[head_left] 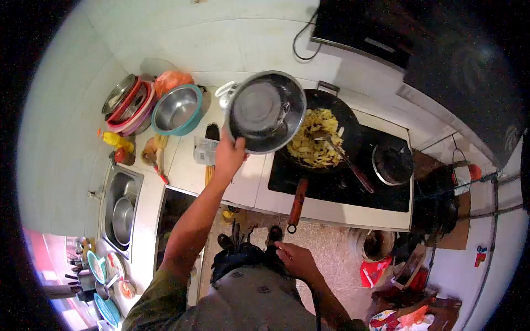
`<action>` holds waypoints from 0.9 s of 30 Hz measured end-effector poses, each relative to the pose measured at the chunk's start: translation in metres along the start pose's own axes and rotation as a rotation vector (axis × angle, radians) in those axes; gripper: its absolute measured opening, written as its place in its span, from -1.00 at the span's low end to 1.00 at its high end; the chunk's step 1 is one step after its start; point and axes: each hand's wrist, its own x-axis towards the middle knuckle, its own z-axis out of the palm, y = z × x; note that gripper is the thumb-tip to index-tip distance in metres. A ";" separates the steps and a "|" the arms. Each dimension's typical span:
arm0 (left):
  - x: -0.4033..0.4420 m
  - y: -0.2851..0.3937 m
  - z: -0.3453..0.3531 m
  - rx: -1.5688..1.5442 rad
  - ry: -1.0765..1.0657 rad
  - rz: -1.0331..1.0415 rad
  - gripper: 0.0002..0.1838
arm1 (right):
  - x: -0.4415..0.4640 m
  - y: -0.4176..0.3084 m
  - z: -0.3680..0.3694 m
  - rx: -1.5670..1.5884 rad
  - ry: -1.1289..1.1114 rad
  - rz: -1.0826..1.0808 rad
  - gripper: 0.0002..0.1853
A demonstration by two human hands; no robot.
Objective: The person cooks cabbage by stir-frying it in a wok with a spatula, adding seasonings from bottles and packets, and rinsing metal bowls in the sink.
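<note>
My left hand [229,155] grips the rim of a metal basin [265,107], its fingers wrapped round the near edge. The basin is raised and tilted beside the wok [345,113], and some clear residue clings to its inner wall. Yellow and pale chopped food [316,149] fills the middle of the wok, which stands on the black stove. A spatula [348,160] rests in that food, handle out to the lower right. Low in front of my body, my right hand [298,259] is closed; whatever it holds, if anything, is too small to make out.
The wok's wooden handle [298,201] sticks out past the counter edge. A black lidded pan [392,163] sits on the stove's right. Left are a teal-rimmed bowl [178,110], stacked basins [130,105], a yellow bottle [118,141], a clear plastic box [205,150] and a sink [113,182].
</note>
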 end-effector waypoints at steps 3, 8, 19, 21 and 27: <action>0.020 0.013 0.042 0.486 0.067 0.315 -0.24 | -0.010 0.005 -0.006 -0.004 0.019 -0.004 -0.64; 0.036 0.048 0.086 0.702 -0.106 0.420 -0.13 | -0.023 0.025 -0.017 0.003 0.197 0.032 -0.67; 0.057 0.084 0.091 0.719 -0.055 0.712 -0.01 | -0.028 0.030 -0.042 0.042 0.166 0.065 -0.65; 0.059 0.082 0.087 0.642 0.009 0.741 -0.04 | -0.026 0.028 -0.041 0.042 0.148 0.065 -0.64; 0.057 0.020 0.050 0.189 0.173 0.287 -0.23 | -0.013 0.023 -0.033 -0.025 0.175 -0.048 -0.68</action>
